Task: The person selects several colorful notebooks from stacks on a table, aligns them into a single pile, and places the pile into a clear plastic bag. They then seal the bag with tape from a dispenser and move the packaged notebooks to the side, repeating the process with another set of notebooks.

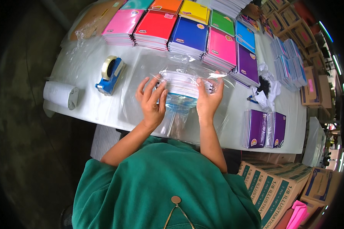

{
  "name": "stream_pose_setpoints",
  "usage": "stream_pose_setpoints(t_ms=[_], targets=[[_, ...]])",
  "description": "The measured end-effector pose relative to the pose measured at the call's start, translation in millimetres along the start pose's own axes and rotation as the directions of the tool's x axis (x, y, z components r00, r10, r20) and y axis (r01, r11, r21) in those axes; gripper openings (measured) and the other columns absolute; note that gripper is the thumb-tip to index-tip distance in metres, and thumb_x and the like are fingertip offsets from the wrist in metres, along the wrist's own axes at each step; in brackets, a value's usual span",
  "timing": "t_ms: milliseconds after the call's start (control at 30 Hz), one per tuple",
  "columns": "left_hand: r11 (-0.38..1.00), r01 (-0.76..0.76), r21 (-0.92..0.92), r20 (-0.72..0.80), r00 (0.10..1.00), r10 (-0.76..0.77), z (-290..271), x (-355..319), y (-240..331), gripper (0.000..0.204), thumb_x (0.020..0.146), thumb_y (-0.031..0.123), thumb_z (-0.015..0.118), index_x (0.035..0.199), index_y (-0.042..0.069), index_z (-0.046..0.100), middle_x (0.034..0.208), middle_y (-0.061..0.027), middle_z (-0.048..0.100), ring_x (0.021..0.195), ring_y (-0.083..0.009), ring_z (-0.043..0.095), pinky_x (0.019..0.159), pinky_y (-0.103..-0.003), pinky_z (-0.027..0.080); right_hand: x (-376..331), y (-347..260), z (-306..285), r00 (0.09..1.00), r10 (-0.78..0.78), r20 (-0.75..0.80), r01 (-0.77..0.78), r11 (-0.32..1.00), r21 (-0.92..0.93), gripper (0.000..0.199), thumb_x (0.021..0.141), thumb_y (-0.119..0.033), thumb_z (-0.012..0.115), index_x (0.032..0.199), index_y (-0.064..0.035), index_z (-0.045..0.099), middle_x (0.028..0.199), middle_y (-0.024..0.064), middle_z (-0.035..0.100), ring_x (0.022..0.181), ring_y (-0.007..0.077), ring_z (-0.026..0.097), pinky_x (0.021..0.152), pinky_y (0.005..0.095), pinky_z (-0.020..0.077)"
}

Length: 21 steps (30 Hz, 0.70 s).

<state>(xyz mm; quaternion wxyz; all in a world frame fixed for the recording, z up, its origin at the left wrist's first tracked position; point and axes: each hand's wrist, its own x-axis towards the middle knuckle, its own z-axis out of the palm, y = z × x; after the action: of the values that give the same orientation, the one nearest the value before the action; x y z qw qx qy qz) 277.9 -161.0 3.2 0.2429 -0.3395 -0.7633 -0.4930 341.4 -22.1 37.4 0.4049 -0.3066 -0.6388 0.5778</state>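
**Head view: two hands close a clear bag around a stack of notebooks**

Head camera looks down on a long white table point(84, 103), which carries everything within arm's reach. Along its far edge lie rows of notebook piles point(191, 36) sorted by cover colour, likely so each colour can be picked without searching. More cardboard boxes point(273, 187) stand on the floor at the person's right. A small stack of purple notebooks point(264, 129) sits near the table's right front edge. At centre, just in front of the person, lies a stack of notebooks point(181, 84) inside a clear plastic bag point(179, 110). The left hand point(152, 102) rests on the bag's left end, fingers spread and lightly curled, pressing the film against the stack. The right hand point(209, 100) pinches the film at the right end, thumb on top. To the left stand a white paper roll point(61, 94) and a blue tape dispenser point(111, 75), close by the left hand.
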Motion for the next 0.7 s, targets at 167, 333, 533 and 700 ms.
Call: stream_pose_setpoints(t_ms=[167, 333, 533, 700], targets=[[0.985, -0.131, 0.116, 0.164, 0.980, 0.111, -10.5, 10.5, 11.2, 0.029, 0.077, 0.016, 0.068, 0.104, 0.008, 0.063, 0.116, -0.0107, 0.056, 0.116, -0.0288, 0.042, 0.097, -0.042, 0.025, 3.2, 8.6, -2.1, 0.999, -0.041, -0.017, 0.040, 0.996, -0.075, 0.058, 0.079, -0.010, 0.069, 0.129, -0.0009, 0.041, 0.108, 0.0131, 0.054, 0.093, 0.0178, 0.053, 0.082, 0.0303, 0.0443], [0.975, 0.139, -0.172, -0.051, 0.987, -0.150, -8.1, 21.7, 9.8, 0.044, 0.078, 0.017, 0.068, 0.116, 0.000, 0.052, 0.119, -0.0153, 0.051, 0.116, -0.0286, 0.042, 0.097, -0.040, 0.030, 3.9, 7.9, -5.4, 1.000, -0.021, 0.010, 0.022, 1.000, -0.020, 0.057, 0.078, -0.009, 0.069, 0.128, -0.0001, 0.042, 0.106, 0.0127, 0.055, 0.091, 0.0167, 0.054, 0.081, 0.0295, 0.0449], [0.991, 0.018, 0.129, -0.024, 1.000, -0.015, -1.3, 1.1, 11.1, 0.015, 0.078, 0.010, 0.066, 0.093, 0.013, 0.069, 0.109, -0.0036, 0.060, 0.117, -0.0266, 0.042, 0.100, -0.039, 0.026, 14.4, 0.2, -10.0, 0.990, 0.105, 0.096, -0.098, 0.992, -0.077, 0.056, 0.075, -0.007, 0.070, 0.125, -0.0035, 0.046, 0.101, 0.0124, 0.057, 0.086, 0.0152, 0.056, 0.073, 0.0278, 0.0468], [0.968, -0.119, 0.221, 0.149, 0.985, 0.087, 5.4, 5.0, 25.6, 0.020, 0.078, 0.014, 0.067, 0.098, 0.016, 0.068, 0.112, 0.0012, 0.061, 0.117, -0.0213, 0.047, 0.107, -0.042, 0.010, 21.5, 12.0, -10.4, 0.993, -0.048, 0.109, 0.062, 0.989, -0.133, 0.055, 0.074, -0.010, 0.070, 0.124, -0.0040, 0.047, 0.095, 0.0126, 0.059, 0.084, 0.0187, 0.057, 0.070, 0.0310, 0.0483]])
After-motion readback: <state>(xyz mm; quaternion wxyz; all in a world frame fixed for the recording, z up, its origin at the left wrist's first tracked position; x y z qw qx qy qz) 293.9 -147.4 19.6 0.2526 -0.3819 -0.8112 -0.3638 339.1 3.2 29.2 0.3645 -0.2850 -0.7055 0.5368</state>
